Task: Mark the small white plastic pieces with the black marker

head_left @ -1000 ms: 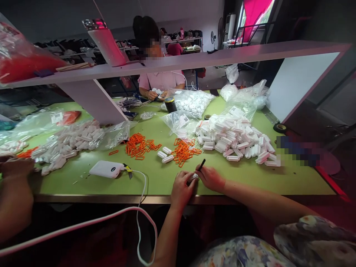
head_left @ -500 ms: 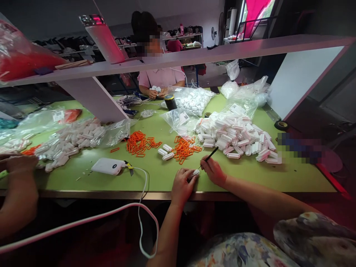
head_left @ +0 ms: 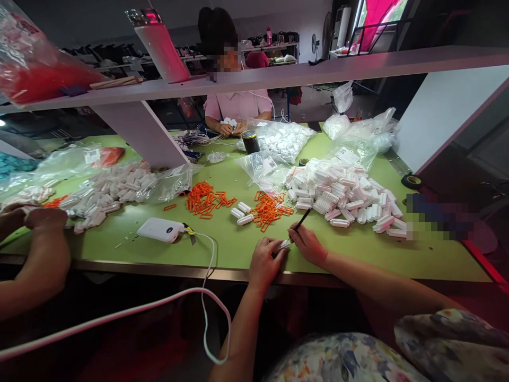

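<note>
Near the front edge of the green table, my left hand (head_left: 265, 261) is closed on a small white plastic housing (head_left: 283, 245), its fingers hiding part of it. My right hand (head_left: 309, 245) pinches a thin black tweezers-like tool (head_left: 303, 218), held slanted with its tip down at the housing. Just beyond my hands lies a heap of orange rectangular frames (head_left: 270, 211). A few finished-looking white housings (head_left: 242, 213) sit left of that heap. A large pile of white housings (head_left: 342, 191) spreads to the right, behind my right hand.
A white power bank (head_left: 159, 229) with a cable (head_left: 210, 249) lies to the left. Another orange heap (head_left: 204, 199) and white pile (head_left: 115, 191) stand farther left. A co-worker's arm (head_left: 43, 254) works at far left; another person (head_left: 238, 106) sits opposite. A shelf (head_left: 278, 72) crosses overhead.
The view has shifted slightly, so everything sits a little farther right. My hands keep the same holds, with the tool's tip still at the white housing.
</note>
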`<state>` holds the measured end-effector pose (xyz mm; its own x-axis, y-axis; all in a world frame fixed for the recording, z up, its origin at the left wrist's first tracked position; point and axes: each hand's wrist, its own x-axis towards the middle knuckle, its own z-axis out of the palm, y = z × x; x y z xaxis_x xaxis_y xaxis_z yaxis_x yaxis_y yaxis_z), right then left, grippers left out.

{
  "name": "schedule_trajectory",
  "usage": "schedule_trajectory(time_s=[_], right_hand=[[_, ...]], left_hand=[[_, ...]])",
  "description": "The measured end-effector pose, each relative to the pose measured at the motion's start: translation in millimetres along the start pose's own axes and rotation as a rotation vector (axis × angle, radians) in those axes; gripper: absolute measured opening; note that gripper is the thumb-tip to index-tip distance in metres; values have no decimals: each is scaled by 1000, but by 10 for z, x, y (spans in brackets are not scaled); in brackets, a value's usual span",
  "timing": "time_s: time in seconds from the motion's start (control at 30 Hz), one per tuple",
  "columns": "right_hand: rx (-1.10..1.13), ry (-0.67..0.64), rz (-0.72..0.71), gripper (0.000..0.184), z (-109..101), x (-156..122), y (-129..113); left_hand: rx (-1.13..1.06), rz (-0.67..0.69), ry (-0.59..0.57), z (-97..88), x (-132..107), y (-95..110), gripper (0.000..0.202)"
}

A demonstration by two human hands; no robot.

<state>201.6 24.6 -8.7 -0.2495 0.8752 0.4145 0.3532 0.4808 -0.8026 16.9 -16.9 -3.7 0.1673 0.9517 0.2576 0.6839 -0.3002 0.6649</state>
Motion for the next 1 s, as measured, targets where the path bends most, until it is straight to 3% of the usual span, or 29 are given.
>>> schedule_trajectory(time_s=[0.3, 0.7, 1.0], right_hand=[[-74, -17, -27, 20, 1, -11, 9], [-258, -131, -188, 30, 27, -22, 38], [-203, -67, -180, 23, -16, -60, -14]], left_hand=[[10, -5, -1, -19, 4, 23, 18], [26, -7, -4, -2, 3, 6, 19], [24, -11, 0, -15, 8, 18, 19]])
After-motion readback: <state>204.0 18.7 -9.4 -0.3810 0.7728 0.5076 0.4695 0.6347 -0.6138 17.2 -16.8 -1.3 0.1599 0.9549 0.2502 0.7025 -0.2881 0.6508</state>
